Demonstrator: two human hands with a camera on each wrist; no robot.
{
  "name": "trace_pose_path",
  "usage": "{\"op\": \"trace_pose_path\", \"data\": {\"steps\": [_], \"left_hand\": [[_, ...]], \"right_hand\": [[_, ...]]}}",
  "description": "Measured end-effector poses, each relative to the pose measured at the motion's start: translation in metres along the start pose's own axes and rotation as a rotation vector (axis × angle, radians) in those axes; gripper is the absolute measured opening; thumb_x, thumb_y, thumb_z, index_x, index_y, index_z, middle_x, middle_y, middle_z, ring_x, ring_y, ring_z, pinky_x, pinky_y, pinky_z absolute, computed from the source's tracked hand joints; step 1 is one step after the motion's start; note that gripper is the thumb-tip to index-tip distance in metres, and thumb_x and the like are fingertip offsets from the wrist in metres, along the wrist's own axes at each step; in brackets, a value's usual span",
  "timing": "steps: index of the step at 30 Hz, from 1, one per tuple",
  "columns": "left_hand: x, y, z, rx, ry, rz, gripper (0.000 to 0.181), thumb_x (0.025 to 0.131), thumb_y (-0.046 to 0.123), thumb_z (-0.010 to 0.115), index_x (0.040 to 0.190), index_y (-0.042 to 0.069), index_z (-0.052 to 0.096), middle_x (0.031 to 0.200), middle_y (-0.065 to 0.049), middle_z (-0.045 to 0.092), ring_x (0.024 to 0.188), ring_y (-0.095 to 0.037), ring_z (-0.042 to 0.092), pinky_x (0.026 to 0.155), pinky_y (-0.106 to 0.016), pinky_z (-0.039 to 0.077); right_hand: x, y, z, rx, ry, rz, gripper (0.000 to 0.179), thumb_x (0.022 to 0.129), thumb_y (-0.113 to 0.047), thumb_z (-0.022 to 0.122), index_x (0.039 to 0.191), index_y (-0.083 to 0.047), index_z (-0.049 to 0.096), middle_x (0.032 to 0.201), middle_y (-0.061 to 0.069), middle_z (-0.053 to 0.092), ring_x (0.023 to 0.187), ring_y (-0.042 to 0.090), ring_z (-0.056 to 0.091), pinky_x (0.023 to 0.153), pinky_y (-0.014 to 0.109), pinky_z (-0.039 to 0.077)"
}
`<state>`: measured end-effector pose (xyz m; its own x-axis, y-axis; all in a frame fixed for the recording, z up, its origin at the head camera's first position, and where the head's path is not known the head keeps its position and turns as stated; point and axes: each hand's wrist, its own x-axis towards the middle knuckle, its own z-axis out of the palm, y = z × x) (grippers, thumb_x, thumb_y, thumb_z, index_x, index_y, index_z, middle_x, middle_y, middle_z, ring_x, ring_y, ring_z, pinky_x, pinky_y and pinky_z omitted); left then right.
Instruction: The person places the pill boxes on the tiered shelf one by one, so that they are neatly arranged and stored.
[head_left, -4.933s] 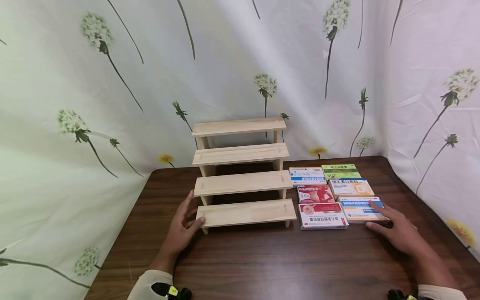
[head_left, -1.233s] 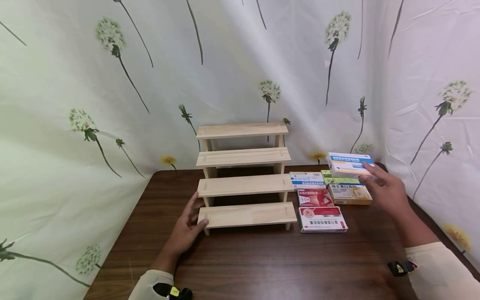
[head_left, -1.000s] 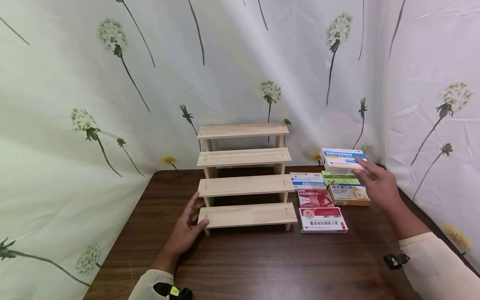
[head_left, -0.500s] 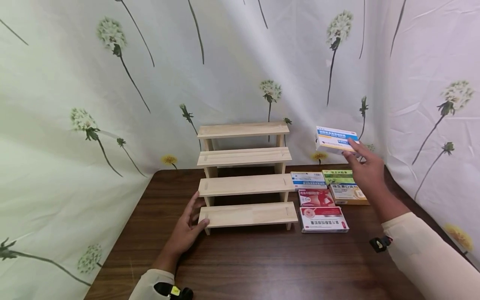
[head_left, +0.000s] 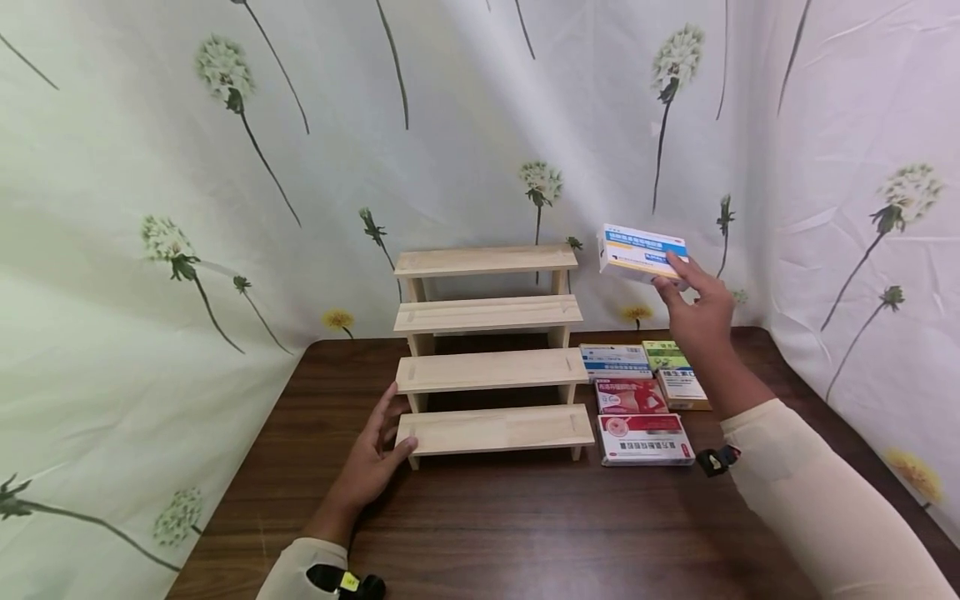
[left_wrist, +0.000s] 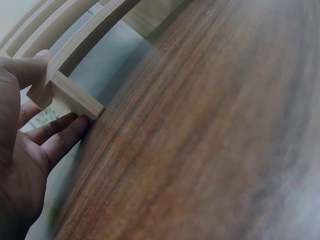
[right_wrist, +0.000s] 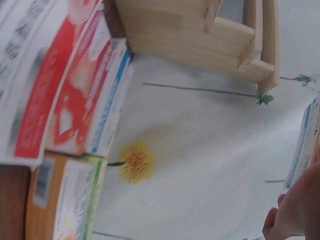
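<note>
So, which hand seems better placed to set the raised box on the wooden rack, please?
Right, probably: the right hand holds the box, which in the head view appears right of the top shelf. The left hand, without a box, touches the left end of the wooden rack.

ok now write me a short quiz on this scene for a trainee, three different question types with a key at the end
1. Multiple choice: what does the person's right hand hold?
a) a flat green cardboard box
b) a flat white-and-blue cardboard box
c) a flat red cardboard box

2. True or false: the person's left hand touches the stepped pale wooden rack.

3. Fill in the blank: the rack has ___ shelves.

Key: 1. b; 2. true; 3. four
</note>
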<state>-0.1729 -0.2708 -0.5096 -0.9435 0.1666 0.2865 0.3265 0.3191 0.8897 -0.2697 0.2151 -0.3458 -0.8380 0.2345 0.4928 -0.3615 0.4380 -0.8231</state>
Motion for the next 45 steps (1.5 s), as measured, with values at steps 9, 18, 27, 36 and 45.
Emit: {"op": "trace_pose_path", "data": {"steps": [9,18,27,36,45], "left_hand": [[0.000,-0.003,-0.001,-0.002,0.002,-0.010,0.093,0.107,0.008,0.071,0.178,0.027,0.014,0.167,-0.033,0.041,0.150,-0.059,0.047,0.100,-0.034,0.059],[0.002,-0.006,-0.002,-0.033,-0.024,0.010,0.094,0.107,0.006,0.069,0.178,0.029,0.011,0.167,-0.033,0.040,0.148,-0.060,0.048,0.095,-0.034,0.062],[0.000,-0.006,-0.002,-0.021,-0.022,-0.017,0.093,0.108,0.009,0.070,0.178,0.030,0.012,0.167,-0.033,0.042,0.149,-0.060,0.047,0.095,-0.035,0.062],[0.001,-0.003,-0.002,-0.024,-0.020,-0.017,0.093,0.108,0.009,0.069,0.178,0.030,0.012,0.167,-0.032,0.042,0.149,-0.059,0.048,0.096,-0.034,0.061],[0.000,-0.004,-0.002,-0.011,-0.013,-0.020,0.094,0.108,0.009,0.070,0.178,0.030,0.012,0.166,-0.032,0.044,0.148,-0.057,0.050,0.095,-0.033,0.061]], "right_hand": [[0.003,-0.016,0.022,0.005,0.032,-0.062,0.049,0.108,-0.027,0.072,0.155,-0.031,0.061,0.172,-0.002,0.048,0.153,0.028,0.038,0.126,0.055,0.036],[0.009,-0.030,0.041,0.075,0.044,-0.123,0.047,0.107,-0.032,0.074,0.152,-0.030,0.065,0.165,0.004,0.056,0.143,0.020,0.038,0.118,0.047,0.033],[0.010,-0.037,0.070,0.116,0.053,-0.169,0.046,0.103,-0.031,0.078,0.149,-0.028,0.069,0.153,0.017,0.055,0.136,0.016,0.038,0.113,0.048,0.040],[0.009,-0.053,0.099,0.154,0.047,-0.208,0.046,0.100,-0.030,0.082,0.144,-0.019,0.073,0.149,0.018,0.065,0.136,0.023,0.038,0.115,0.058,0.033],[0.009,-0.061,0.123,0.123,0.026,-0.267,0.043,0.098,-0.027,0.083,0.139,-0.014,0.077,0.147,0.018,0.071,0.139,0.032,0.044,0.116,0.068,0.014]]}}
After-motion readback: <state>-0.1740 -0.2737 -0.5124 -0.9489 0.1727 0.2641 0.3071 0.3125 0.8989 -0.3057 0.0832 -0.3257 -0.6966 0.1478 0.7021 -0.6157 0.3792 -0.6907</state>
